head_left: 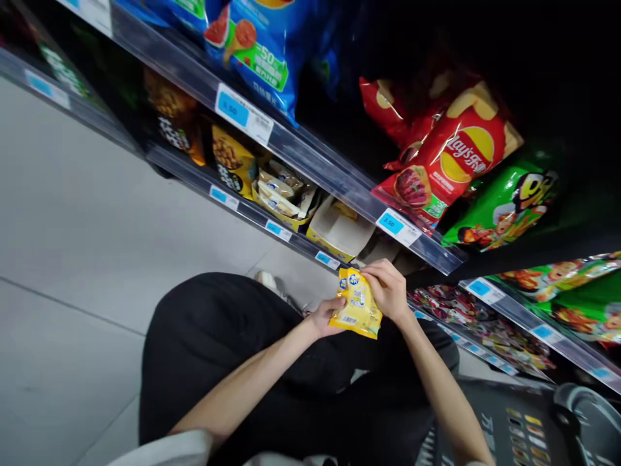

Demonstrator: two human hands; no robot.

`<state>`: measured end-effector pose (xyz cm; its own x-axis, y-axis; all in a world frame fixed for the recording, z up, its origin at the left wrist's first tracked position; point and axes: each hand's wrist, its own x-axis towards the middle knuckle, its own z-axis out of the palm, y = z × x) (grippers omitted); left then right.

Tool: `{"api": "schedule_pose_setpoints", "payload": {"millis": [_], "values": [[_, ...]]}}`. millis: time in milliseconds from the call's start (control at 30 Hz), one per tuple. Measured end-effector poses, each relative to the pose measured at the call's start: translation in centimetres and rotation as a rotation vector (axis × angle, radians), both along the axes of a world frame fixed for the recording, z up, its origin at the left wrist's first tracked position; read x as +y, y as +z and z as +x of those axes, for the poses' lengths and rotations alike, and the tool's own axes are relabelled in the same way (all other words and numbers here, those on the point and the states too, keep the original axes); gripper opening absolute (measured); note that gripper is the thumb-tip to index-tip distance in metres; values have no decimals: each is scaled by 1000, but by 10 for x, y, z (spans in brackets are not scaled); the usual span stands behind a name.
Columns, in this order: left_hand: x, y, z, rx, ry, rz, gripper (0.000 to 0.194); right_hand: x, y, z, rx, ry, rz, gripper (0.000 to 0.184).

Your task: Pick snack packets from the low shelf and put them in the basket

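A small yellow snack packet (356, 309) is held between both hands in front of a shop shelf. My left hand (326, 316) grips its lower left edge with closed fingers. Fingers of my right hand (388, 288) are pinched on its top right edge. The packet's back faces me, showing a white label and barcode. Below the hands are my legs in black trousers (218, 349), in a crouch.
Shelves (301, 155) run diagonally, with blue price tags. A red Lay's crisp bag (456, 155), green bags (509, 204), blue bags (262, 45) and an open yellow carton (337, 233) stand on them. A dark shopping basket (533, 421) sits at lower right. Grey tiled floor (72, 246) lies left.
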<state>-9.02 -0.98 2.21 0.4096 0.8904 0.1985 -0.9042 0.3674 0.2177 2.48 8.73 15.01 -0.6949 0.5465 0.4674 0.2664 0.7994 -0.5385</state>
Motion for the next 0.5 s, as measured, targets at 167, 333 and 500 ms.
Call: {"api": "schedule_pose_setpoints", "payload": {"millis": [167, 333, 500], "values": [[0, -16, 8, 54, 49, -85, 61, 7, -18, 5, 100, 8, 30, 18], [6, -26, 16, 229, 215, -195, 66, -3, -43, 20, 159, -163, -14, 22], [12, -22, 21, 534, 482, -384, 72, -34, -80, 24, 170, -204, -493, 45]]}}
